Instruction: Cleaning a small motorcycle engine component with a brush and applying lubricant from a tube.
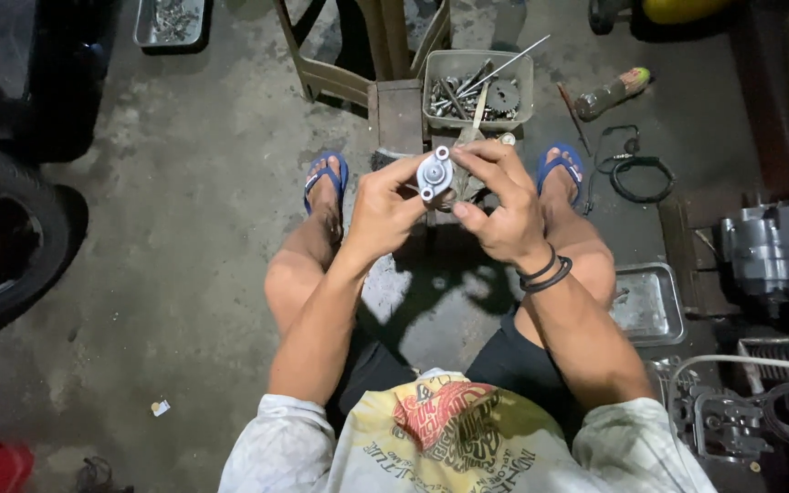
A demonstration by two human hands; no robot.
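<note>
1. Closest to where the person sat, both forearms reached out over the bare knees, and the left hand [381, 212] and right hand [502, 208] met above the concrete floor [184, 228], holding a small grey metal part [435, 173] between them.
2. The left fingers [402, 173] were curled and pinching the part's left edge; the right fingers [481, 164] were wrapped over its right side and top. Neither hand was spread.
3. The part looked like a cast cover with a round boss and small bolt ears. I judged it stiff, fairly light for one hand, hard-edged and possibly oily, so the flat rim seemed the safest place to grip.
4. Two black bands [545, 271] circled the right wrist.
5. A shallow metal tray [650, 306] lay on the floor by the right knee.
6. Beyond the blue sandals [326, 175], a grey bin [477, 87] of gears and bolts stood on a low wooden stool [401, 114].
7. Farthest off, a tyre [2, 237] stood at the left edge.
</note>
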